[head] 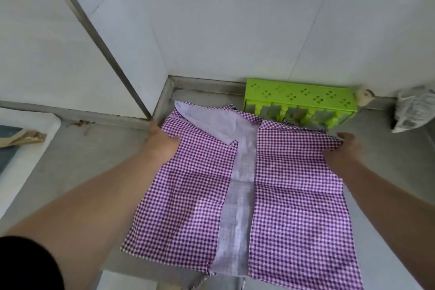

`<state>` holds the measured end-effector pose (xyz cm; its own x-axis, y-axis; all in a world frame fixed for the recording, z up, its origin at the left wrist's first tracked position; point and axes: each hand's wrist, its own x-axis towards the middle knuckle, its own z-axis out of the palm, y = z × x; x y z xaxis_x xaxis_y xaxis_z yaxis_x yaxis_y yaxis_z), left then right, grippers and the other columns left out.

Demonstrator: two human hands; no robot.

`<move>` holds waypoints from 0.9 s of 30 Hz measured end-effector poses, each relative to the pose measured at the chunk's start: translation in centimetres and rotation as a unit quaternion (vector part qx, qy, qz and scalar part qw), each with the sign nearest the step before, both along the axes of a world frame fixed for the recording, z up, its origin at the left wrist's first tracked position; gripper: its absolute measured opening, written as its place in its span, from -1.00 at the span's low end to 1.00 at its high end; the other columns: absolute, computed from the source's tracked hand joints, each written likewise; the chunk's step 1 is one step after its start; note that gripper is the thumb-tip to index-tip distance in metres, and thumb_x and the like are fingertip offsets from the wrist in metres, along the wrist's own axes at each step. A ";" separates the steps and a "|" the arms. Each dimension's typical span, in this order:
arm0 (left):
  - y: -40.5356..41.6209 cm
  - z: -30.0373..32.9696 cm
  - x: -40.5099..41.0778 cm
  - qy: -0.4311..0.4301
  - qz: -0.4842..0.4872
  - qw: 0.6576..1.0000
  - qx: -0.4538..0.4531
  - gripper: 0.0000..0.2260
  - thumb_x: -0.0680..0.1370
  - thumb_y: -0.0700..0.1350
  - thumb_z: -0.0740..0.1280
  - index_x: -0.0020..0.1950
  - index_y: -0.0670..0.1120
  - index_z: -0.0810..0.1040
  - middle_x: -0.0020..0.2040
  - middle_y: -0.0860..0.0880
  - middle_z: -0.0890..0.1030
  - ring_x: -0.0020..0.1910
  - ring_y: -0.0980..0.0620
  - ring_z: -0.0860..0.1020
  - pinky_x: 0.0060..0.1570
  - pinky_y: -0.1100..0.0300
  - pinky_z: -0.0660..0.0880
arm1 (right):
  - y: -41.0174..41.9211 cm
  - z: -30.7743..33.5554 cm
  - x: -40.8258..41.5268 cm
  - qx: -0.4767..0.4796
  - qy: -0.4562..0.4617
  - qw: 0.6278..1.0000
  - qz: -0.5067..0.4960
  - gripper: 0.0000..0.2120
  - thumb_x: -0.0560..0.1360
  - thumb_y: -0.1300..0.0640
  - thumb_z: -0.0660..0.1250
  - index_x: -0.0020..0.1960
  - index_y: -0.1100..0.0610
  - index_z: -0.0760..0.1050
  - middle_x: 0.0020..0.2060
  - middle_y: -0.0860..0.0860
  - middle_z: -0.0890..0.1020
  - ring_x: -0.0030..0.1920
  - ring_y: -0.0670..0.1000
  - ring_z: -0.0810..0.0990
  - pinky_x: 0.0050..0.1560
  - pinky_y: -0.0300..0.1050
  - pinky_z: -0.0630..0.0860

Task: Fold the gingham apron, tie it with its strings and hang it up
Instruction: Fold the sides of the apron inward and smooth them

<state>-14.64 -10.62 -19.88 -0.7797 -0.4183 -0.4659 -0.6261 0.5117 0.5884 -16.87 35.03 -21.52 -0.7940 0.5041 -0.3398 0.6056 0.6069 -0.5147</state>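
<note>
Folding is under way but far from finished. The gingham apron (289, 186) lies spread on the grey counter (77, 162) in front of me, running from twelve o'clock near the wall down to six o'clock at my body. Both long sides are turned in toward the middle, so two checked panels face up with a pale strip of the reverse showing between them. At eleven o'clock a corner of the left panel is flipped back, baring more of the pale underside.

My left hand (162, 143) is at ten o'clock on the far left edge of the cloth; the thumb lies on top and the fingers seem to be tucked under the fabric, so I judge it is grasping that edge. My right hand (346, 148) is at two o'clock on the far right edge, its fingers hidden beneath the cloth, and it looks to be gripping there the same way.

Done, as I read it: the first lengthwise folds. Left: folding the far end toward me to shorten the bundle, wrapping and tying it, then hanging it. I cannot see the strings at all here, nor any hook.

A green plastic rack (299, 99) stands against the wall at one o'clock, just beyond the cloth.
</note>
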 end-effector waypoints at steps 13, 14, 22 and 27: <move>-2.7 -0.9 13.0 0.041 -0.507 0.816 -0.275 -0.70 0.64 0.15 0.27 0.35 0.13 0.50 0.26 0.12 0.49 0.19 0.08 0.45 0.25 0.07 0.51 | -6.6 0.8 8.1 0.284 0.031 0.891 0.353 -0.42 0.50 -0.08 0.35 0.50 -0.10 0.34 0.47 0.03 0.36 0.47 0.16 0.31 0.45 0.22 0.25; -2.9 -0.9 13.9 0.034 -0.523 0.809 -0.267 -0.69 0.65 0.16 0.25 0.36 0.13 0.48 0.27 0.12 0.50 0.18 0.09 0.45 0.24 0.08 0.51 | -7.9 1.1 9.3 0.263 0.057 0.878 0.396 -0.52 0.52 -0.09 0.34 0.43 -0.10 0.43 0.38 0.00 0.45 0.39 0.15 0.41 0.40 0.19 0.32; -3.8 -1.9 21.6 -0.081 -0.593 0.753 -0.274 -0.29 0.57 0.35 0.20 0.65 0.20 0.05 0.71 0.04 0.04 0.65 -0.05 0.11 0.60 -0.12 0.18 | -18.4 0.6 22.0 0.142 0.100 0.668 0.723 -0.68 0.50 -0.02 0.33 0.26 -0.07 0.50 0.12 -0.09 0.53 -0.03 -0.04 0.55 -0.01 -0.08 0.52; -2.6 -3.6 23.8 -0.104 -0.569 0.755 -0.309 -0.23 0.65 0.06 0.25 0.69 0.20 -0.19 0.72 -0.01 -0.24 0.70 -0.14 -0.10 0.63 -0.18 0.12 | -21.3 -2.3 25.2 0.194 0.110 0.639 0.736 -0.66 0.34 0.21 0.48 0.07 -0.01 0.55 -0.11 -0.05 0.52 -0.28 -0.01 0.49 -0.31 -0.06 0.49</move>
<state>9.12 -13.26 -23.52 -0.7342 0.2795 -0.6187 0.3805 0.9242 -0.0340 8.29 13.76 -23.82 -0.5122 -0.8318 -0.2139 -0.8297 0.5436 -0.1272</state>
